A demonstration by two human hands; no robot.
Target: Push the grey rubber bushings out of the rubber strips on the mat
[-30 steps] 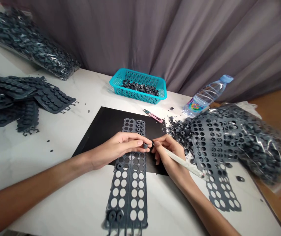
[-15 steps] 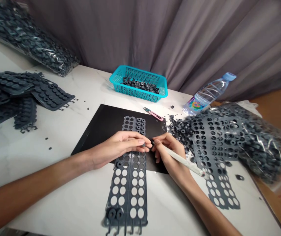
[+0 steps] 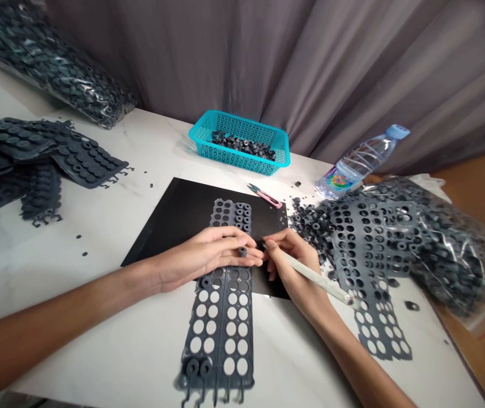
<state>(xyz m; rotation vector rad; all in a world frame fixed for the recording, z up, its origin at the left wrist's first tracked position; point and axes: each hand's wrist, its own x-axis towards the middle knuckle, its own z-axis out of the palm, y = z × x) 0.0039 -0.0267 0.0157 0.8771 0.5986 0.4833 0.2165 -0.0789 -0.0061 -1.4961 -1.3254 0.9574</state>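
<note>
A long grey rubber sheet [image 3: 221,317] full of round holes lies across a black mat [image 3: 183,212] in front of me. My left hand [image 3: 208,255] rests on the sheet, fingers closed around a small grey rubber ring [image 3: 242,251] at its fingertips. My right hand [image 3: 291,263] sits just right of it, pinching a thin white stick-like tool [image 3: 319,279] whose tip points at the ring. Two rings [image 3: 198,368] still sit in the sheet's near end.
A teal basket [image 3: 240,141] of rings stands behind the mat, pink snips [image 3: 263,195] beside it. Loose rings [image 3: 310,218], punched sheets [image 3: 370,266] and a clear bag [image 3: 450,249] lie right, with a water bottle [image 3: 359,161]. More sheets [image 3: 34,164] and a bag [image 3: 51,68] lie left.
The view has drifted slightly. The ring at my left fingertips has shifted a little left and up on the fingers; both hands stay almost in place.
</note>
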